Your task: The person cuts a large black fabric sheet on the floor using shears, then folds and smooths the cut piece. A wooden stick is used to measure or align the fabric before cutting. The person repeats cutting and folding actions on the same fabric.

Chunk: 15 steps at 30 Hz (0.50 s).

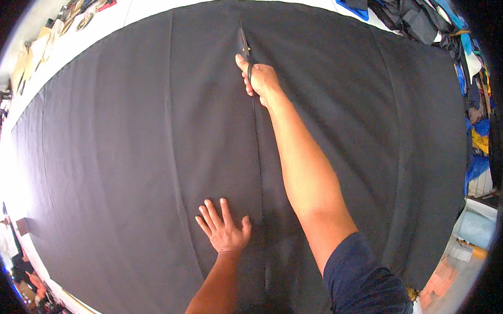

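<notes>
The black fabric (124, 161), spread across the white table (146, 8), is cut most of its length; little remains. Scissors (243, 46) are gripped closed-fisted by the right hand (261, 82); the left hand (223, 230) is pressed flat, holding nothing.

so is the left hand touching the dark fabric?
Touching. The head view shows the left hand pressed flat, fingers spread, on the dark fabric beside the cut line.

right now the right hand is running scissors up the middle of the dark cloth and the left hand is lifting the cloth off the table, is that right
Not quite. In the head view the left hand lies flat, fingers spread, on the dark cloth, pressing it down rather than lifting it. The right hand does hold the scissors far up the middle.
</notes>
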### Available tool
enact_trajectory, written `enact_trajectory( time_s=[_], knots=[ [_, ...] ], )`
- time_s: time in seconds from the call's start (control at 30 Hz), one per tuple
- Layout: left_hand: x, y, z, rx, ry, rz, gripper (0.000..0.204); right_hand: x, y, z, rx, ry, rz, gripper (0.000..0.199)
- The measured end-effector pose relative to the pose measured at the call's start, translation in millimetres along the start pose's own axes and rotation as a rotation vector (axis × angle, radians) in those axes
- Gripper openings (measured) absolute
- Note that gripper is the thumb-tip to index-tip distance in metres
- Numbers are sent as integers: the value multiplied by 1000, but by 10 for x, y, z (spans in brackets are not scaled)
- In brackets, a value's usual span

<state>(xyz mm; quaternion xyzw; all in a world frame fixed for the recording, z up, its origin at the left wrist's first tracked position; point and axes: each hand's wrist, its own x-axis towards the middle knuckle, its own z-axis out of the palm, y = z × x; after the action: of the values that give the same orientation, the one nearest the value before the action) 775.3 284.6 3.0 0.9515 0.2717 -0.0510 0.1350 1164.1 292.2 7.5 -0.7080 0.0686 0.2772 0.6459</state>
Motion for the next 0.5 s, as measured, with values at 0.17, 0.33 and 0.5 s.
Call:
enact_trajectory(
  time_s=[0.17,0.33,0.5],
  knots=[
    [-33,-18,-4,-8,-11,4,80,233,-196,24,24,-39,38,61],
    [-35,-15,16,-13,-2,19,81,747,-539,37,-10,-27,32,61],
    [-41,-10,-2,5,-24,7,81,1084,-625,82,0,-24,39,55]
  ],
)
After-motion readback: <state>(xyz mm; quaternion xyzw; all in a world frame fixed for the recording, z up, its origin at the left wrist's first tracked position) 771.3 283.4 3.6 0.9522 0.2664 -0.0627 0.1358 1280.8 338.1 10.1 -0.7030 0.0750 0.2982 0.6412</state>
